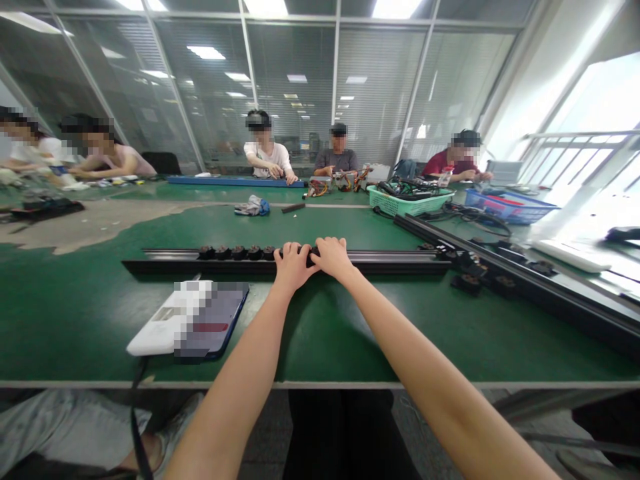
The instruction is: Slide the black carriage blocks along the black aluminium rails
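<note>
A long black rail (390, 262) lies across the green table (330, 333) in front of me. Several small round black parts (235, 253) sit in a row in its channel, left of my hands. My left hand (291, 265) and my right hand (332, 255) rest side by side on the rail's middle, fingers curled over it. Both seem to press on a black part between them, mostly hidden under the fingers.
A white device and a dark phone (193, 327) lie near the front left. More black rails (525, 280) and loose black parts (470, 280) lie at right. A green basket (407, 200) and a blue basket (507, 207) stand farther back. Several people sit along the far side.
</note>
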`<action>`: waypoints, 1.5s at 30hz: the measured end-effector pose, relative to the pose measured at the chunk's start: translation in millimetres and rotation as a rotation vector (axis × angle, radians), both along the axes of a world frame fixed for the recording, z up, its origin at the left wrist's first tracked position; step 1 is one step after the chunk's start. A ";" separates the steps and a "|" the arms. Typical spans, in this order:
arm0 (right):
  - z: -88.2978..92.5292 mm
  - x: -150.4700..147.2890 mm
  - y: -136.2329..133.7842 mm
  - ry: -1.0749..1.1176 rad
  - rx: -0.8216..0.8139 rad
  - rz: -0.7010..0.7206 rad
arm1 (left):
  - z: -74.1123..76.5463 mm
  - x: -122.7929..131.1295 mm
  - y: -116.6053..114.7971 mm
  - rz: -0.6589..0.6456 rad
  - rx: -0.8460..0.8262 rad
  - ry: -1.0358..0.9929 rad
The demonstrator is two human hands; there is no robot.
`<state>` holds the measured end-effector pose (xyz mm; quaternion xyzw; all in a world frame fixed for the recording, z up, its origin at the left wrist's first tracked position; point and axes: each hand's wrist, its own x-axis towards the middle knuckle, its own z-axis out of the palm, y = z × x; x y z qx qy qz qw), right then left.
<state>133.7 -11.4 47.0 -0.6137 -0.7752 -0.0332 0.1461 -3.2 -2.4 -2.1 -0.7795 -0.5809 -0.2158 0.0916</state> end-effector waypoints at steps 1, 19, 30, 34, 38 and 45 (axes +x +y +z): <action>-1.4 0.7 1.2 0.004 0.001 -0.001 | -0.2 0.2 0.1 0.002 -0.001 0.000; -9.3 20.5 6.5 0.039 -0.019 -0.023 | -2.1 1.5 0.5 -0.005 0.021 -0.030; -32.8 26.7 1.6 0.235 0.068 -0.067 | -2.5 1.4 2.1 0.008 0.024 -0.026; -35.5 30.1 1.6 0.259 0.083 -0.066 | 0.2 2.3 0.5 0.009 0.004 -0.022; -38.9 32.2 1.9 0.279 0.107 -0.066 | 1.6 3.3 0.2 0.004 0.002 -0.021; -45.8 29.3 4.1 0.282 0.165 -0.097 | 0.4 3.1 0.4 0.015 0.012 -0.009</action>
